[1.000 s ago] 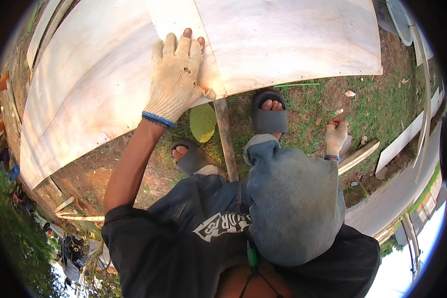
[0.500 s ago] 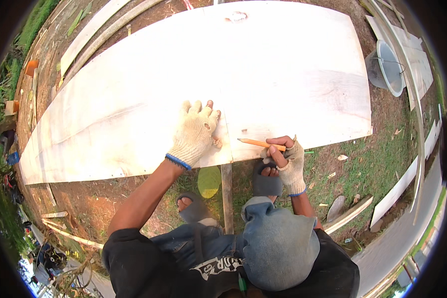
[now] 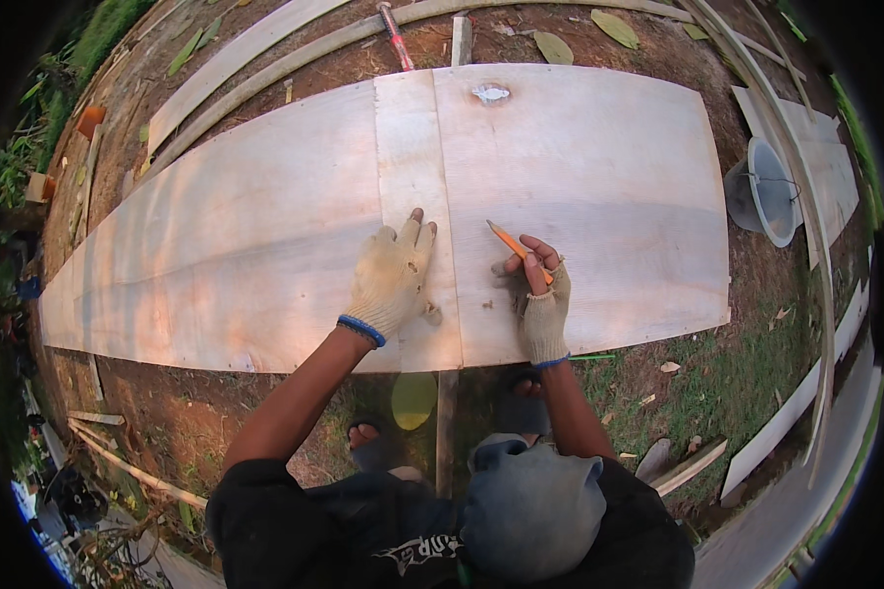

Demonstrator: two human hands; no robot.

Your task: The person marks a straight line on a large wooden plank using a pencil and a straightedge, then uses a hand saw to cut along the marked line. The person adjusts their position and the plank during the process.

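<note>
A large pale plywood sheet [image 3: 589, 167] lies spread out in front of me, with a straight seam running across it near the middle. My left hand [image 3: 388, 280], in a worn cream knit glove with a blue cuff, rests flat on the sheet just left of the seam, fingers stretched out. To the right of the seam, my right hand [image 3: 543, 304] grips an orange pencil [image 3: 518, 249] between thumb and fingers. The pencil's tip points up and left towards the seam; whether it touches the wood I cannot tell. This hand's glove leaves the fingertips bare.
A grey bucket [image 3: 768, 191] lies tilted at the right. Beyond the sheet are a red-handled tool [image 3: 397, 39] and a long curved wooden strip [image 3: 295, 64]. A timber [image 3: 446, 432] pokes out under the near edge. More boards [image 3: 801, 402] lie at the right.
My right hand has moved forward from the near edge onto the sheet, and the pencil has turned to point more away from me. The view has shifted, showing more of the far side.
</note>
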